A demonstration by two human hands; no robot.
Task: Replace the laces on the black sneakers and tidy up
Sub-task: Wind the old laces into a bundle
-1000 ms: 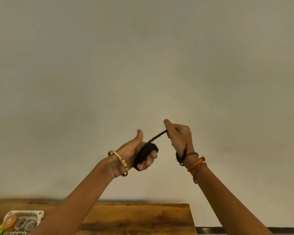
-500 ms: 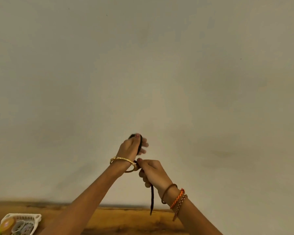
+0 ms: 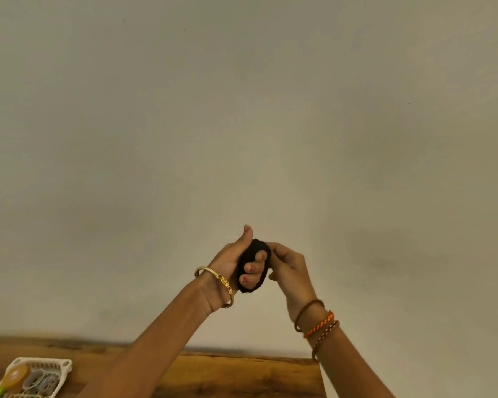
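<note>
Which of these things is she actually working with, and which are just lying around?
In use:
- black lace, wound around the left hand
- right hand, touching the bundle

Lying about:
- white basket of small items
- wooden table

Two hands are raised, the left hand [image 3: 230,261] and the right hand [image 3: 291,271], with one bundle of black lace [image 3: 255,248] between them. One gold bangle [image 3: 216,278] circles the left wrist; three bracelets [image 3: 318,324] circle the right. Below and left of the hands, one white basket [image 3: 61,369] sits on one wooden surface [image 3: 236,374].
</note>
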